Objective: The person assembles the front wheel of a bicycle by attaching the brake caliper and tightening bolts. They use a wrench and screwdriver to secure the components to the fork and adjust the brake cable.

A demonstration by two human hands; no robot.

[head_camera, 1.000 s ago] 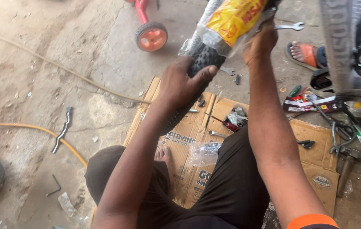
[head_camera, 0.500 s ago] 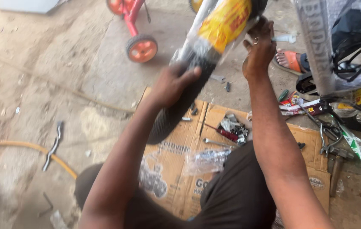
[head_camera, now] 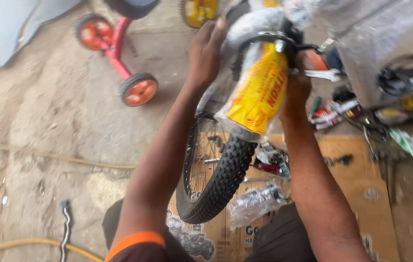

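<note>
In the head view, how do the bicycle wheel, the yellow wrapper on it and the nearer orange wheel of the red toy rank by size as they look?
1. Bicycle wheel, clearly the largest.
2. Yellow wrapper, covering only part of that wheel.
3. Nearer orange wheel of the red toy, the smallest. It lies farther from the camera, so its true size against the wrapper is unsure.

Ground: bare, sandy concrete floor (head_camera: pixel 36 126), cracked, in flat daylight. Flattened brown cardboard (head_camera: pixel 356 194) spread below the hands. Yellow hose (head_camera: pixel 32 242) low left of them. Pale sheet or wall panel (head_camera: pixel 2 29) far upper left.
</note>
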